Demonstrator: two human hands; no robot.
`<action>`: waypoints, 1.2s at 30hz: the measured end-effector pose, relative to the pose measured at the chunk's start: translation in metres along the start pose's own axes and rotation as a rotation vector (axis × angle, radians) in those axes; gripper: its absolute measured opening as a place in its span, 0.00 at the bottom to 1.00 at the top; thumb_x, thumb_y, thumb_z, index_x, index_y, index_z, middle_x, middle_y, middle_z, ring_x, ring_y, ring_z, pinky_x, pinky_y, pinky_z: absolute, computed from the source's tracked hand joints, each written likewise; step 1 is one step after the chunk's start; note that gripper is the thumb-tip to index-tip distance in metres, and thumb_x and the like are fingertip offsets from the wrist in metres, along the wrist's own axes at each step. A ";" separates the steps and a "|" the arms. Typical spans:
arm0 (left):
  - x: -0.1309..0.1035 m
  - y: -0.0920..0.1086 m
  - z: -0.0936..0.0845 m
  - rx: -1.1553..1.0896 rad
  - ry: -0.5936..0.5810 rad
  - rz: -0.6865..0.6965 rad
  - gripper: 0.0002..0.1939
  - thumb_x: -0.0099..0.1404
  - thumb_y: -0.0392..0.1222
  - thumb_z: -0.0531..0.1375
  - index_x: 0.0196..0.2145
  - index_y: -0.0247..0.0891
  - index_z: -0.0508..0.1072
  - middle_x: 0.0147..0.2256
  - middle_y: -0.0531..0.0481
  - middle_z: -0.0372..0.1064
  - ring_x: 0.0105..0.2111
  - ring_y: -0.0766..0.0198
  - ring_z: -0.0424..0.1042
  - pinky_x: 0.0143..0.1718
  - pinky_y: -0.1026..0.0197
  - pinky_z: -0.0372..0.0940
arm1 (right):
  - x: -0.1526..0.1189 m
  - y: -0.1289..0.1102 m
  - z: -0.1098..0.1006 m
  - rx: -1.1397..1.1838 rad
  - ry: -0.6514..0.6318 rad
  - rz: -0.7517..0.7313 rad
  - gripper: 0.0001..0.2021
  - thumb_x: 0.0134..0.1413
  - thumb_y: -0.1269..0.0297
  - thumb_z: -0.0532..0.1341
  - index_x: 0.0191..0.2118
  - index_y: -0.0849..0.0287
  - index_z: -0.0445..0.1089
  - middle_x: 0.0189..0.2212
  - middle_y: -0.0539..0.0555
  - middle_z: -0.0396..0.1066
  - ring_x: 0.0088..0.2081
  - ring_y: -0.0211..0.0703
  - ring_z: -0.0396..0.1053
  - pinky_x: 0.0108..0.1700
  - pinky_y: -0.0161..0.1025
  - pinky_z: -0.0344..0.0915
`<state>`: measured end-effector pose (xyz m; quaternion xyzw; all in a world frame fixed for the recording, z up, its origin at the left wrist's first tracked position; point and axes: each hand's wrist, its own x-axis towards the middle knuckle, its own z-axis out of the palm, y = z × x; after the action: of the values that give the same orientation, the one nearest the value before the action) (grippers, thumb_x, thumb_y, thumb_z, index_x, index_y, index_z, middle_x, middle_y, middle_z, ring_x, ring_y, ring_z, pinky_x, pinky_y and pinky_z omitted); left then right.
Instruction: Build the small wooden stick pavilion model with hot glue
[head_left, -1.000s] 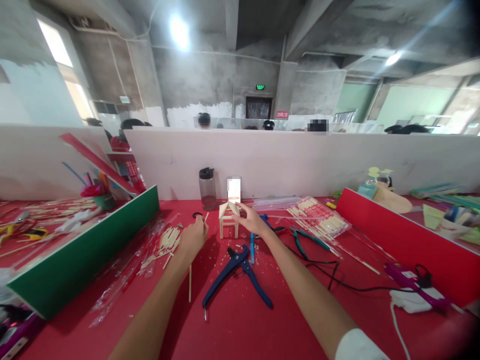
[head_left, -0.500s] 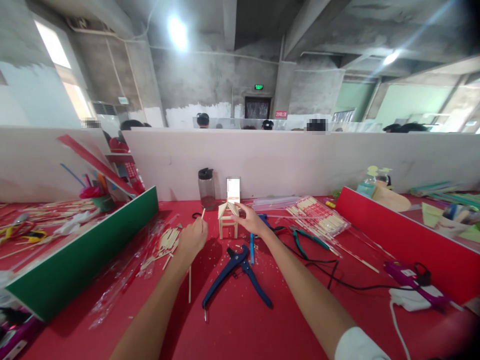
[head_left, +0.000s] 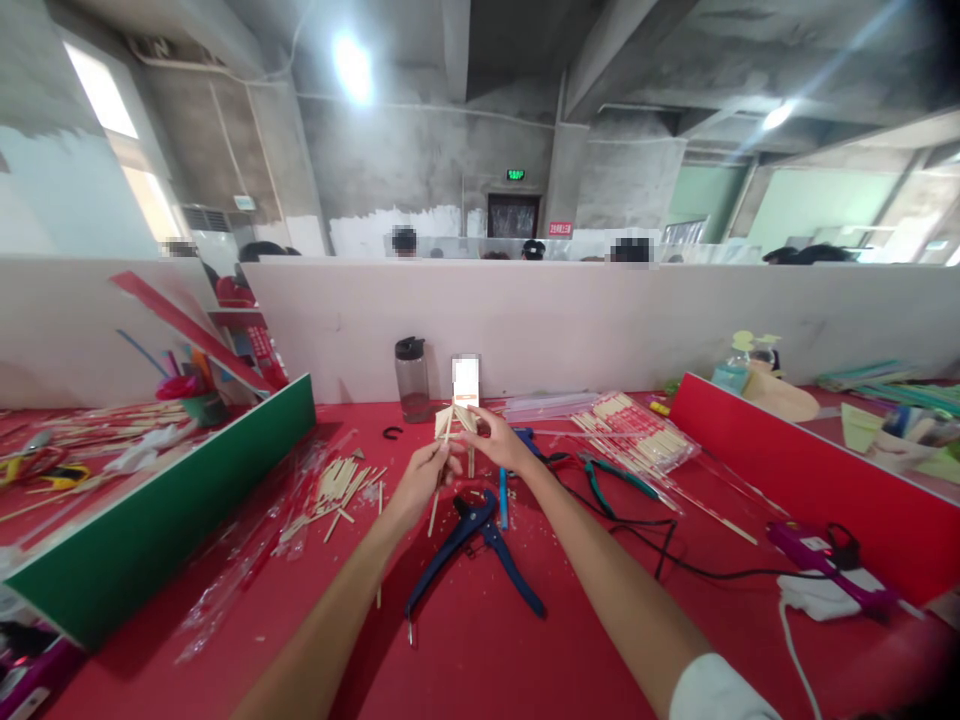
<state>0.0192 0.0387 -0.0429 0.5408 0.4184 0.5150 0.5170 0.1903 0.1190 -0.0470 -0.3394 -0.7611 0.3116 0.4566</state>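
Observation:
A small wooden-stick house frame [head_left: 467, 420] with a peaked roof stands on the red table [head_left: 480, 670]. My right hand [head_left: 495, 440] grips the right side of its roof. My left hand [head_left: 429, 478] pinches a thin wooden stick [head_left: 433, 515], held slanting in front of the frame's left side, its upper end near the roof. My left hand hides part of the frame's lower half. Blue-handled cutters [head_left: 474, 530] lie spread just in front of the frame.
Short sticks [head_left: 341, 490] are piled to the left. Behind stand a bottle [head_left: 412, 380] and a lit phone [head_left: 466, 380]. Green-handled pliers [head_left: 615, 480], a cable and bagged sticks [head_left: 637, 430] lie right. Green [head_left: 172, 510] and red [head_left: 787, 490] boards flank the area.
My left hand has moved right, from beside the frame to in front of it, bringing the stick against or near its left side. My right hand has stayed at the roof.

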 end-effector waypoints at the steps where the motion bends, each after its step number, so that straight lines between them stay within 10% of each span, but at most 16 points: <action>1: -0.001 -0.001 0.002 -0.004 0.007 -0.023 0.26 0.58 0.61 0.60 0.38 0.33 0.71 0.25 0.50 0.70 0.19 0.71 0.60 0.21 0.68 0.52 | 0.000 0.000 0.000 0.008 -0.004 0.001 0.32 0.54 0.51 0.64 0.62 0.59 0.62 0.52 0.59 0.71 0.51 0.49 0.70 0.56 0.47 0.64; 36: 0.009 -0.002 -0.027 0.020 0.087 -0.040 0.22 0.56 0.59 0.61 0.33 0.35 0.72 0.19 0.55 0.64 0.14 0.75 0.51 0.16 0.69 0.43 | -0.007 -0.019 0.031 0.010 0.148 0.048 0.32 0.48 0.47 0.67 0.54 0.58 0.62 0.41 0.55 0.75 0.40 0.46 0.74 0.43 0.41 0.67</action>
<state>-0.0060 0.0512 -0.0458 0.5147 0.4562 0.5233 0.5031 0.1602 0.0975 -0.0473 -0.3775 -0.7152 0.3004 0.5058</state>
